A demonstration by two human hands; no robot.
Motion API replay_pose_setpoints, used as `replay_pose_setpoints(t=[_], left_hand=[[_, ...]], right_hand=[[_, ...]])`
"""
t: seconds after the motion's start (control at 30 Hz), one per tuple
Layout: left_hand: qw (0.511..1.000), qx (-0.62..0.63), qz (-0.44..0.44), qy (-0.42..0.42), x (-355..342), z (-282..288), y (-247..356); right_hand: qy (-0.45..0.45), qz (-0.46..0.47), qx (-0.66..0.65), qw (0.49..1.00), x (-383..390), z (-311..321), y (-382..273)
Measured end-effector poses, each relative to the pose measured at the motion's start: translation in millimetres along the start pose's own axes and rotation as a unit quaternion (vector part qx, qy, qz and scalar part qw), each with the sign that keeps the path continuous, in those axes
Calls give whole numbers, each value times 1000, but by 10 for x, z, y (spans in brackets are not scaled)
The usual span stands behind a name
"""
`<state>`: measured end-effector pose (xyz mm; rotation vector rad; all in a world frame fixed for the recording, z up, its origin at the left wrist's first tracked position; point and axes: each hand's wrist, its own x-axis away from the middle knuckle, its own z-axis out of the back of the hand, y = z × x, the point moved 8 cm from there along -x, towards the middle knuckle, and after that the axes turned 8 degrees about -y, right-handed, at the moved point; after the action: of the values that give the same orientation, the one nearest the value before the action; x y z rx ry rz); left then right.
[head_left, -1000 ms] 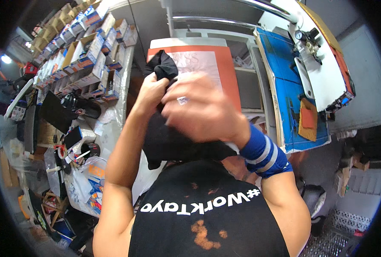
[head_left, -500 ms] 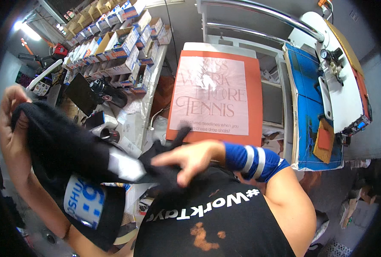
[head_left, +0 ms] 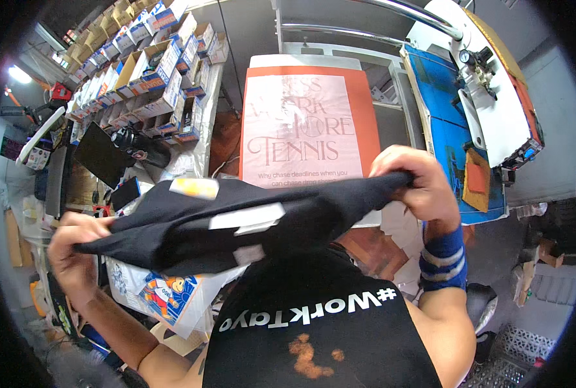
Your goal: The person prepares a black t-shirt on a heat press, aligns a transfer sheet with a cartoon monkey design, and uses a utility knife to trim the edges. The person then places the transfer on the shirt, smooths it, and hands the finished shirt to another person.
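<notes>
A black shirt (head_left: 314, 220) is stretched in the air in front of my chest, slightly blurred, with white patches and a yellowish one on the cloth. My left hand (head_left: 77, 249) is closed round one end of it. Higher up, my right hand (head_left: 420, 184) grips the opposite end in a fist. Behind the shirt lies a pale sheet with large lettering (head_left: 301, 123) on an orange board (head_left: 365, 129); the raised cloth hides the lower part of both.
Rows of open cardboard boxes (head_left: 152, 77) stand on a bench at the left, near a black bottle (head_left: 139, 145). To the right are a blue-topped table (head_left: 433, 116) and a white machine with a gauge (head_left: 469, 58). A plastic bag with a cartoon print (head_left: 165, 294) lies below my left hand.
My right hand has moved right and now grips the shirt, where its fingers were spread before. My left hand has come lower, and the cloth is pulled wide between both hands.
</notes>
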<state>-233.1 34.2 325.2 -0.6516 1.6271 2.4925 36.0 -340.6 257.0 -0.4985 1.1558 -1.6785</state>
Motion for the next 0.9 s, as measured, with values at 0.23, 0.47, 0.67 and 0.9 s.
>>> replay_pose_setpoints(t=[0.23, 0.47, 0.67, 0.9], left_hand=[[997, -62, 0, 50, -42, -158, -12], [985, -160, 5, -69, -485, -603, -231], [960, 277, 20, -9, -339, -486, -738], [971, -236, 45, 15, -317, -625, -575]], right_hand=[[247, -100, 70, 961, 891, 578, -296], [268, -127, 149, 943, 1038, 647, -409], [268, 13, -258, 928, 1195, 630, -95], [344, -72, 78, 933, 1392, 742, 40]])
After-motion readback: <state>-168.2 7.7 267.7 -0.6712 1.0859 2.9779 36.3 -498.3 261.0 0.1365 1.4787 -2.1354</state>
